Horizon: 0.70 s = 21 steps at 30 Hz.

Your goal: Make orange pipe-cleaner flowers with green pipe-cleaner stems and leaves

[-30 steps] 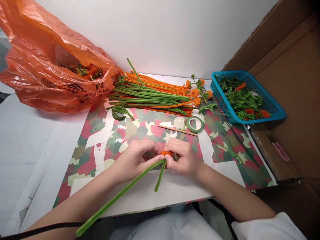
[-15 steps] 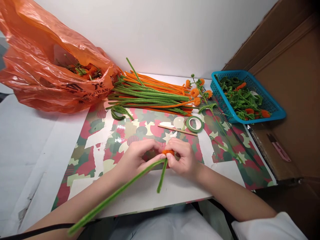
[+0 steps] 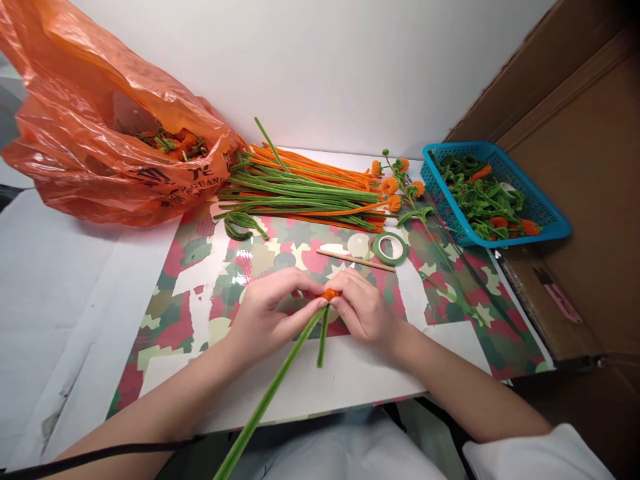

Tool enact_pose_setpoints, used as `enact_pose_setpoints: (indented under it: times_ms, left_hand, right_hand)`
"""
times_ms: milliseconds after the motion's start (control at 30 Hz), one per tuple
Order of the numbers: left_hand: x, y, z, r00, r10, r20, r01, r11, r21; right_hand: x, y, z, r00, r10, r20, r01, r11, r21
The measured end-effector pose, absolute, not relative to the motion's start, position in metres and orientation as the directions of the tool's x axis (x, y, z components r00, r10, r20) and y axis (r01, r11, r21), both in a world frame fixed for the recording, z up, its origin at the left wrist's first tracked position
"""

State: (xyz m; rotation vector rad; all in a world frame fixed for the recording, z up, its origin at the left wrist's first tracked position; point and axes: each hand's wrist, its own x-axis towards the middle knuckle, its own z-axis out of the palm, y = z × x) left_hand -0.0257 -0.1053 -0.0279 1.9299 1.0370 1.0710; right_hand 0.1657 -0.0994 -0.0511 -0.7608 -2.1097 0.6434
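Note:
Between my two hands is a small orange pipe-cleaner flower head (image 3: 331,294), partly covered by fingers. My left hand (image 3: 277,308) pinches it from the left with thumb and forefinger. From the other side, my right hand (image 3: 364,305) grips it with curled fingers. A green pipe cleaner (image 3: 280,377) comes out below the flower head, its long end running down toward me and a short end hanging beside it. Just beyond my hands lie a thin wooden stick (image 3: 355,260) and a roll of green tape (image 3: 391,249).
Green and orange pipe cleaners (image 3: 310,190) lie bundled at the back, beside a finished flower stem (image 3: 435,233). An orange plastic bag (image 3: 115,180) stands at the left. A blue basket (image 3: 463,230) of leaves and flowers is at the right, near a cardboard box (image 3: 575,167).
The flower head has moved slightly up and left with my hands. The green pipe cleaner's long end has swung rightward, hanging more steeply. My right fingers cover more of the orange piece.

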Motion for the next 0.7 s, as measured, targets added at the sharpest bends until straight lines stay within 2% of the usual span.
enact_pose_setpoints:
  times_ms: [167, 300, 400, 567, 700]
  left_hand:
    - [-0.026, -0.104, -0.027, 0.330, 0.904, 0.272, 0.294, -0.372, 0.880]
    - [-0.025, -0.100, -0.026, 0.326, 0.943, 0.063, 0.187, -0.129, 0.974]
    - [-0.025, -0.096, -0.026, 0.341, 0.935, -0.097, 0.069, 0.078, 0.995]
    - [-0.023, -0.095, -0.028, 0.374, 0.838, -0.396, -0.118, 0.467, 0.877]
    - [-0.019, -0.096, -0.030, 0.344, 0.829, -0.441, -0.230, 0.530, 0.816]
  right_hand:
    - [0.163, -0.101, -0.051, -0.472, 0.745, 0.471, 0.294, 0.637, -0.713]
    - [0.162, -0.103, -0.053, -0.455, 0.757, 0.469, 0.299, 0.626, -0.720]
    - [0.162, -0.105, -0.052, -0.423, 0.791, 0.441, 0.289, 0.580, -0.762]
    - [0.163, -0.106, -0.050, -0.300, 0.937, 0.177, 0.216, 0.247, -0.944]
    - [0.163, -0.104, -0.047, -0.305, 0.952, 0.035, 0.025, 0.045, -0.999]
